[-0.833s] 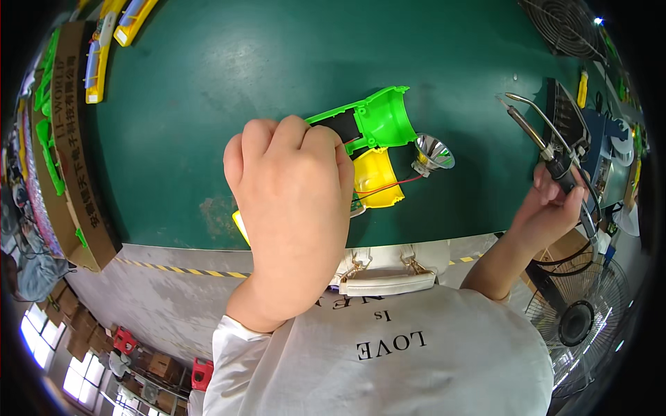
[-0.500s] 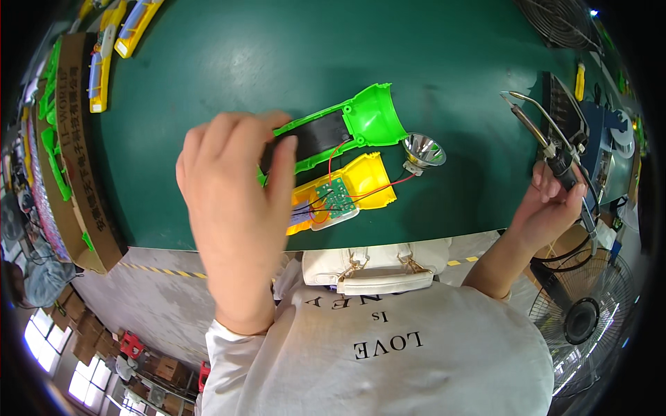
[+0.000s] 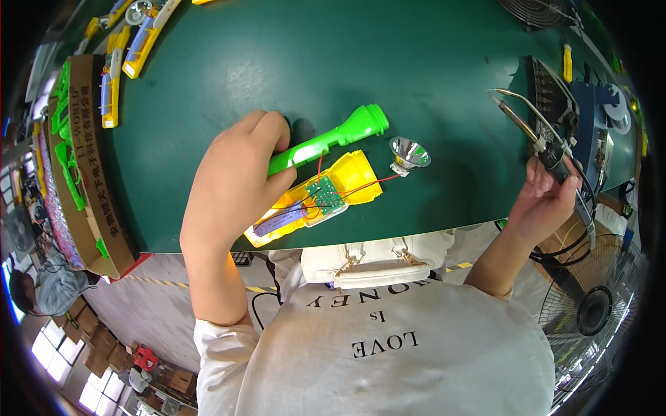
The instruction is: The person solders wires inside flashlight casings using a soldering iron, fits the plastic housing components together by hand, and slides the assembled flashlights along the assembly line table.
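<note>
My left hand [image 3: 232, 180] grips a green flashlight shell half [image 3: 329, 139], tilted so that its smooth outer side shows. Just nearer to me lies the yellow shell half [image 3: 355, 179], open side up. A green circuit board [image 3: 326, 195] and a blue-purple battery [image 3: 281, 220] sit in it. Thin red and black wires run from the board to a shiny reflector [image 3: 411, 152] on the table, and a red wire goes up to the green half. At the right my right hand [image 3: 544, 201] is closed round a soldering iron [image 3: 551, 158] with a bent metal tube alongside, its tip pointing up and left.
A cardboard box [image 3: 104, 187] with green shell parts stands at the left edge of the green table [image 3: 430, 62]. Several yellow halves with batteries [image 3: 142, 45] lie at the far left. A dark stand [image 3: 551, 90] and a yellow-handled tool [image 3: 567, 62] are at the right, a fan [image 3: 594, 310] below.
My left hand has turned the green half over, from its hollow inside showing to its outer side. The right hand still holds the soldering iron. The whole view has shifted slightly.
</note>
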Tool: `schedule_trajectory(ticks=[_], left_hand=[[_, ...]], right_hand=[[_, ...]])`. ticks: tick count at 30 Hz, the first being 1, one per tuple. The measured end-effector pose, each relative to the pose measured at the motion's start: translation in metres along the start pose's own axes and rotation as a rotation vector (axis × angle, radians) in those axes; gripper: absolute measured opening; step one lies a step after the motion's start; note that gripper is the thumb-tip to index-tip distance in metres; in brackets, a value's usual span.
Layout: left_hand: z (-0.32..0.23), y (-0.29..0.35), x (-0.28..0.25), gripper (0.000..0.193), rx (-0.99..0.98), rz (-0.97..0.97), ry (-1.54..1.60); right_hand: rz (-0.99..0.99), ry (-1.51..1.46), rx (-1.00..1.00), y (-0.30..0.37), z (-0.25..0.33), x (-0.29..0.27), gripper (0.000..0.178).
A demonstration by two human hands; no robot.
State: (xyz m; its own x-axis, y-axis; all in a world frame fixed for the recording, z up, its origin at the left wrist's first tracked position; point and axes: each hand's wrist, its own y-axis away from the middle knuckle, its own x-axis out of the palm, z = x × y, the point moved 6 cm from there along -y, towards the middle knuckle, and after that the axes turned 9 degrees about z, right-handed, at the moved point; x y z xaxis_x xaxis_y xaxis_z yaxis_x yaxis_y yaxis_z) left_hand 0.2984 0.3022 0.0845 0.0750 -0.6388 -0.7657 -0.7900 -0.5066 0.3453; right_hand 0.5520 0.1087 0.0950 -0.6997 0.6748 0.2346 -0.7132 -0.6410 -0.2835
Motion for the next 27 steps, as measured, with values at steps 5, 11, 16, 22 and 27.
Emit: schedule_trajectory(ticks=[5,11,16,22,27], left_hand=[[-0.013,0.020,0.001,0.030,-0.030,-0.074,-0.161],[-0.038,0.048,0.013,0.056,-0.088,-0.146,-0.319],[-0.040,0.059,0.035,0.051,-0.131,-0.268,-0.334],[-0.037,0.049,0.034,0.058,-0.075,-0.172,-0.286],[-0.042,0.041,0.024,0.056,-0.034,0.087,-0.290]], right_hand=[[0.018,-0.010,-0.032,0.005,0.006,-0.005,0.028],[-0.033,0.018,-0.036,0.012,0.007,-0.012,0.026],[-0.070,0.026,-0.052,0.011,0.008,-0.007,0.026],[-0.347,-0.111,0.154,0.028,-0.012,-0.013,0.019],[-0.174,-0.266,0.264,0.037,-0.037,-0.013,0.011]])
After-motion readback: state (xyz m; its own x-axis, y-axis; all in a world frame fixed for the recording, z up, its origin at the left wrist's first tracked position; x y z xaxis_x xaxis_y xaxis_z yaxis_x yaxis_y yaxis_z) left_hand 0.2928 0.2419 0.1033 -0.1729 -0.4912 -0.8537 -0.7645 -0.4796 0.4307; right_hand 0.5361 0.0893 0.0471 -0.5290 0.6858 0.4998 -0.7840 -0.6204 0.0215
